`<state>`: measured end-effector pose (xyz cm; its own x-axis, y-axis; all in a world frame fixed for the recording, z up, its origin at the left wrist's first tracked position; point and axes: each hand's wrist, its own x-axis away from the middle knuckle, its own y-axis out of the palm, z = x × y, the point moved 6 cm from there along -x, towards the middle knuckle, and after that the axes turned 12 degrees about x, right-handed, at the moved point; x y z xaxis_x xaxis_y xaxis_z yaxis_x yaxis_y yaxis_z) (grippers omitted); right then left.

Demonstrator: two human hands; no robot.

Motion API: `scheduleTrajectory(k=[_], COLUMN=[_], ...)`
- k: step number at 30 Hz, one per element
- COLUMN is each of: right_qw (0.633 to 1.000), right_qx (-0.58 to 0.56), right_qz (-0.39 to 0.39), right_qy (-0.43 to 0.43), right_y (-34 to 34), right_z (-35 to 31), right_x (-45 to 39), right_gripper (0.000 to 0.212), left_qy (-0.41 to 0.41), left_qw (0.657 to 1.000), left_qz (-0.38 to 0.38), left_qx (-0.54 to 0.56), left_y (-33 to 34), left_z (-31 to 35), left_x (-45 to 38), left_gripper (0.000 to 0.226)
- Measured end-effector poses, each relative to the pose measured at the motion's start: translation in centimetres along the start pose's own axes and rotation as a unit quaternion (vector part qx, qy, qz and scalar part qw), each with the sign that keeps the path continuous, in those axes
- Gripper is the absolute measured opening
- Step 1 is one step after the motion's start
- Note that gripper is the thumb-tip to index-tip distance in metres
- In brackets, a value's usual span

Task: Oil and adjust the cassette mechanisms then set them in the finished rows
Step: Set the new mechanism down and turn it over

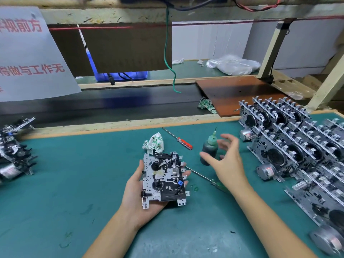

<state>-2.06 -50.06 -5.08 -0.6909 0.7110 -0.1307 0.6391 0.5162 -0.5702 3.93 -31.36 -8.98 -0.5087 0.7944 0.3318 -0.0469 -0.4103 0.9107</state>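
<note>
A cassette mechanism (pixel 163 178) lies face up in the left hand (pixel 138 190), thumb and fingers curled around its edges, above the green bench (pixel 55 183). The right hand (pixel 226 159) hovers with fingers spread, holding nothing, just beside a small dark oil bottle (pixel 209 148). Finished rows (pixel 297 142) of mechanisms stand at right. A red-handled screwdriver (pixel 177 139) and crumpled rag (pixel 154 143) lie nearby.
</note>
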Motion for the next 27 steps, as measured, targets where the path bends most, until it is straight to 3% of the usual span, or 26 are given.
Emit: scheduleTrajectory(k=[4, 7, 12, 14, 16, 19, 23, 27], right_qw=[0.997, 0.986, 0.971, 0.938, 0.874, 0.822, 0.869, 0.925], right_qx=[0.006, -0.099, -0.223, -0.339, -0.473, -0.542, -0.469, -0.367], right_qz=[-0.079, -0.115, -0.054, -0.071, -0.099, -0.106, -0.067, -0.040], right_qy=[-0.019, -0.062, -0.066, -0.015, 0.056, 0.137, 0.141, 0.091], right_y=[1.4, 1.6, 0.2, 0.4, 1.0, 1.6, 1.5, 1.2], right_z=[0.0, -1.7, -2.7, -2.5, -2.3, -1.9, -1.4, -1.4], right_x=[0.2, 0.7, 1.1, 1.1, 1.0, 1.1, 1.2, 1.3], right_gripper=[0.030, 0.014, 0.020, 0.030, 0.030, 0.028, 0.034, 0.029], left_qy=[-0.027, -0.029, -0.036, -0.037, -0.037, -0.039, -0.045, -0.051], left_qw=[0.999, 0.999, 0.999, 0.999, 0.999, 0.999, 0.999, 0.998], left_qz=[-0.021, -0.018, -0.018, -0.019, -0.017, -0.019, -0.020, -0.025], left_qx=[-0.001, 0.010, 0.010, 0.003, -0.003, 0.001, 0.004, 0.009], left_y=[0.1, 0.0, -0.1, -0.1, -0.2, -0.1, 0.0, 0.0], left_z=[-0.2, -0.1, -0.3, -0.3, -0.4, -0.4, -0.5, -0.5], left_x=[0.0, 0.0, -0.1, -0.2, -0.2, -0.2, -0.2, -0.2], left_gripper=[0.065, 0.065, 0.066, 0.066, 0.065, 0.065, 0.065, 0.066])
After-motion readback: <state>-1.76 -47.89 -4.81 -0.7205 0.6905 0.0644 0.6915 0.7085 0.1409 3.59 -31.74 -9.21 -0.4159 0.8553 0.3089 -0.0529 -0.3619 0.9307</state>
